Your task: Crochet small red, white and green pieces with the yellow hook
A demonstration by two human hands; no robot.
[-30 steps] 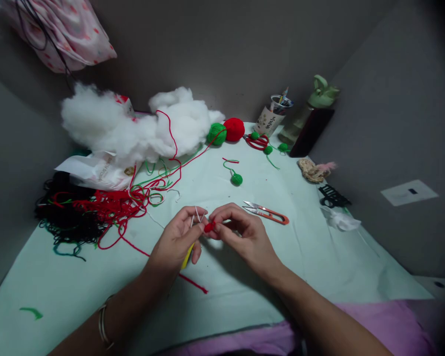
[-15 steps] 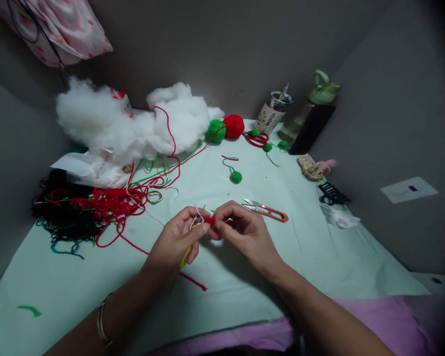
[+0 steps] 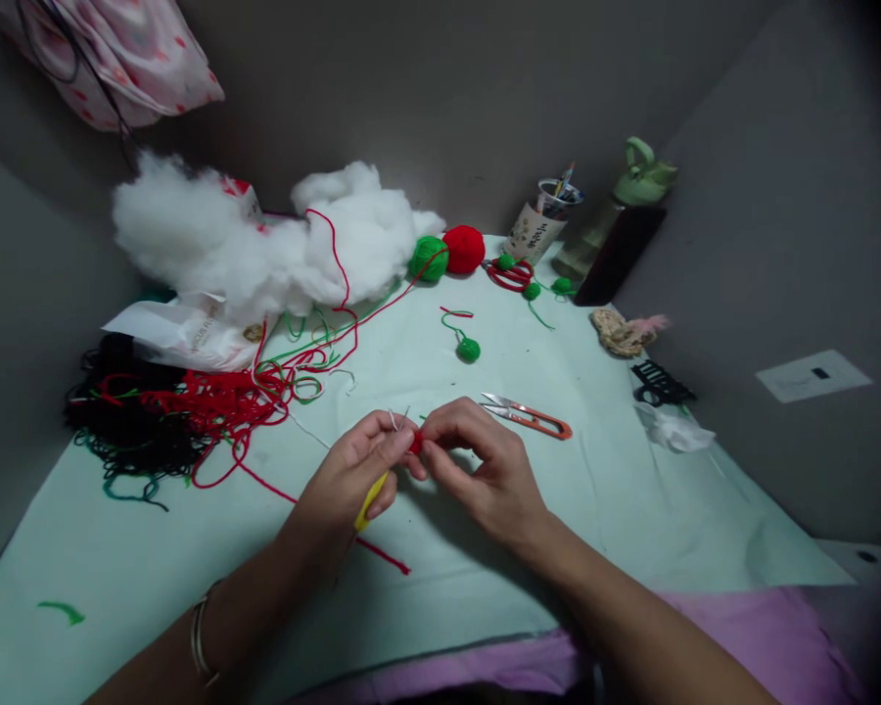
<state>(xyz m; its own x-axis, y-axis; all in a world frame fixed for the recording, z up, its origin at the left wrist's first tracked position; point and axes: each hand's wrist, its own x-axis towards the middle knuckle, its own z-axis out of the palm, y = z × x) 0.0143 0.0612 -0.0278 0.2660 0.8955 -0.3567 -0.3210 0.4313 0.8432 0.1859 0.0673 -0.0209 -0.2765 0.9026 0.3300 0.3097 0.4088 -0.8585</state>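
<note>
The thing I attend to is the small red piece [image 3: 415, 443], which lies exactly between the two hands, above the middle part of the table [image 3: 646, 529]. Neither hand is nearer: the left hand [image 3: 352, 470] pinches it with thumb and fingertip from the side of the left edge, and the right hand [image 3: 488, 470] pinches it from the side of the right edge. Fingers cover most of it, so I cannot tell its long axis. What I can read is the yellow handle [image 3: 369, 501] in the curled lower fingers of the left hand: it slants up from the near edge, pointing toward the far right corner. A white strand [image 3: 309, 431] comes to the same hand from the left.

The snips [image 3: 535, 412] rest just beyond the right hand, with their blades toward the left edge. A red strand [image 3: 382, 556] passes under the left wrist and ends nearer to the near edge.

The surface is pale green, with soft wrinkles. Tangled yarn [image 3: 227, 392] occupies the left edge, and white stuffing [image 3: 367, 245] is heaped along the far edge, before a dark wall [image 3: 426, 108]. A bottle [image 3: 642, 181] stands near the far right corner.
</note>
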